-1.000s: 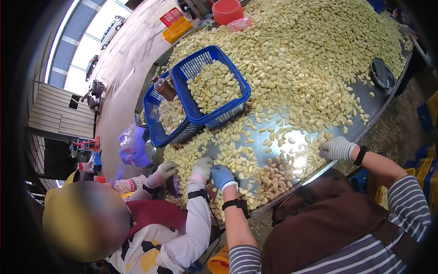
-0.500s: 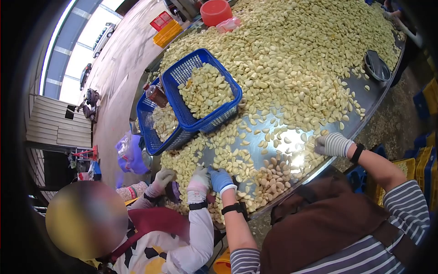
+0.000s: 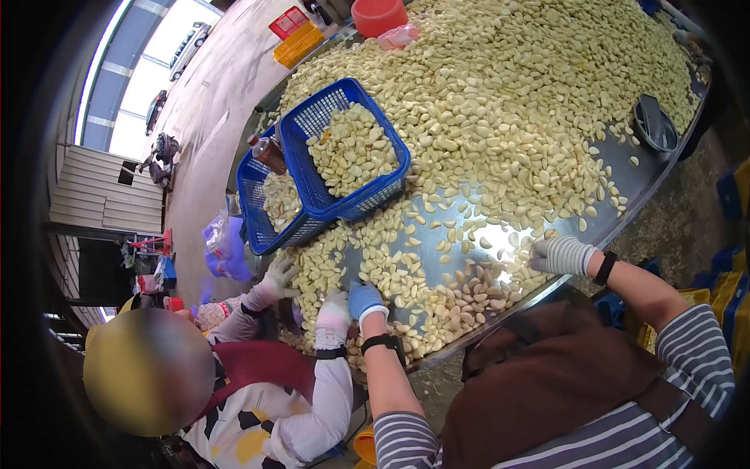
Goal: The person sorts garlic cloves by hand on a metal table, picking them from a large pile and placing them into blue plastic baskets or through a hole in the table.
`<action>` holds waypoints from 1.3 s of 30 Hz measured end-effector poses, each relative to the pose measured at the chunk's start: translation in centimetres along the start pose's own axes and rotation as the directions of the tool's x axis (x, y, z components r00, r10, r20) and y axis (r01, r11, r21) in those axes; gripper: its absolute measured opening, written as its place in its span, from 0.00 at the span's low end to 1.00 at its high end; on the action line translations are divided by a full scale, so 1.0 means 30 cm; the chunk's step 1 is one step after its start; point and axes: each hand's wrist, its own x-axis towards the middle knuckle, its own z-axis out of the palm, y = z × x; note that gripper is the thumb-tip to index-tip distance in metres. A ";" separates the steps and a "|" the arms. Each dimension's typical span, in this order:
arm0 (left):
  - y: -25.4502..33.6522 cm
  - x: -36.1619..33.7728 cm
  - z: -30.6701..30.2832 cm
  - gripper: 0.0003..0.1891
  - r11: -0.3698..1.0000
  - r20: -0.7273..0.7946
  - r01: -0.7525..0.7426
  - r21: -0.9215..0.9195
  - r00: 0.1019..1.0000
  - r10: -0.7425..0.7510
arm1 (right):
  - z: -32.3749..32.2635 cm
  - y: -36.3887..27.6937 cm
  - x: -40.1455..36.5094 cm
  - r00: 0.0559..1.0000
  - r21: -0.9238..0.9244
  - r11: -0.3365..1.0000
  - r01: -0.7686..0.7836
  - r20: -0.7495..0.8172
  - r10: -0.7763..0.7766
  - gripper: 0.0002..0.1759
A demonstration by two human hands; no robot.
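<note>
Steel table (image 3: 637,176), concrete floor (image 3: 211,102) — cloves (image 3: 500,102), countless, heaped at one o'clock; two blue baskets (image 3: 376,189), ten and eleven; one red tub (image 3: 379,16), twelve; left hand (image 3: 365,299), six, right hand (image 3: 562,255), three, both partly curled among cloves — grip indiscernible.

Pale cloves (image 3: 500,117): smooth, cream-yellow, peeled-looking garlic, heaped deep over the far side of the steel table (image 3: 641,180), scattered thinly nearer.
Tan cloves (image 3: 473,295): browner, bunched loosely together right by the table's near edge.
</note>
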 end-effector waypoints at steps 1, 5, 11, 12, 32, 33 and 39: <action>0.023 -0.006 0.000 0.20 0.986 0.040 0.042 0.162 0.998 -0.049 | -0.006 0.000 0.000 0.999 -0.006 0.999 0.033 0.034 -0.033 0.22; 0.033 -0.002 0.021 0.17 0.991 0.088 0.108 0.079 0.989 -0.115 | -0.089 -0.116 0.021 0.988 -0.379 0.917 0.126 0.133 -0.081 0.17; -0.192 -0.018 0.142 0.12 0.360 0.646 0.602 -0.713 0.763 0.003 | -0.012 -0.380 0.252 0.724 -0.357 0.685 0.635 -0.034 -0.689 0.08; -0.185 -0.094 0.079 0.10 0.045 0.624 0.643 -0.764 0.720 0.305 | 0.020 -0.445 0.279 0.702 -0.346 0.652 0.675 0.027 -0.712 0.07; 0.098 -0.419 0.066 0.22 0.994 0.260 -0.011 0.113 0.965 -0.019 | -0.098 -0.290 0.364 0.887 0.943 0.313 -0.113 0.237 -0.396 0.15; 0.092 -0.407 0.079 0.22 0.993 0.257 -0.014 0.114 0.966 -0.015 | -0.090 -0.291 0.396 0.909 0.942 0.319 -0.107 0.223 -0.353 0.16; -0.026 -0.372 0.110 0.16 0.907 0.172 0.238 -0.348 0.967 -0.188 | -0.001 -0.510 0.549 0.843 0.049 0.854 0.518 -0.195 -0.501 0.11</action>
